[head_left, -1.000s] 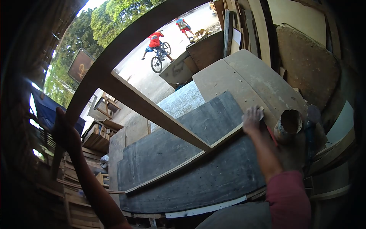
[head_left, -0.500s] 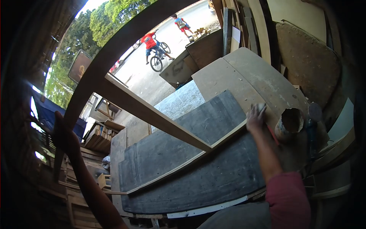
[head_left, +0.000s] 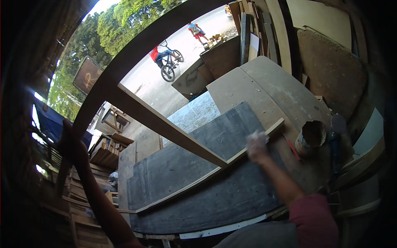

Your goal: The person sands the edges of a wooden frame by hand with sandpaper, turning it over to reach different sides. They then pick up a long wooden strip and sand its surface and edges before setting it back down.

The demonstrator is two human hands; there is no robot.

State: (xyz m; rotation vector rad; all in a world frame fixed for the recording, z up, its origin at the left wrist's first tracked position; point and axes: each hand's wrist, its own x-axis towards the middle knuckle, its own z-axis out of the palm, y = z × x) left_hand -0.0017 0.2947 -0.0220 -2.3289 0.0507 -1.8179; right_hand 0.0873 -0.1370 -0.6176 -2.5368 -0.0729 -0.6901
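Observation:
A large curved wooden frame stands upright, and a straight brace runs from it down to a thin wooden strip over the dark board. At the left, my left hand is closed around the lower part of the curved frame. My right hand is blurred by motion beside the strip near its right end. Its fingers look bent, and what they hold, if anything, cannot be made out.
Beyond the right hand stand an open can and a red tool. Planks lean at the upper right. Outside are a person on a bicycle and another person. Stacked wood lies at left.
My right hand has moved left along the strip from its right end, uncovering that end. My left hand stays on the frame. Both people outside have shifted slightly.

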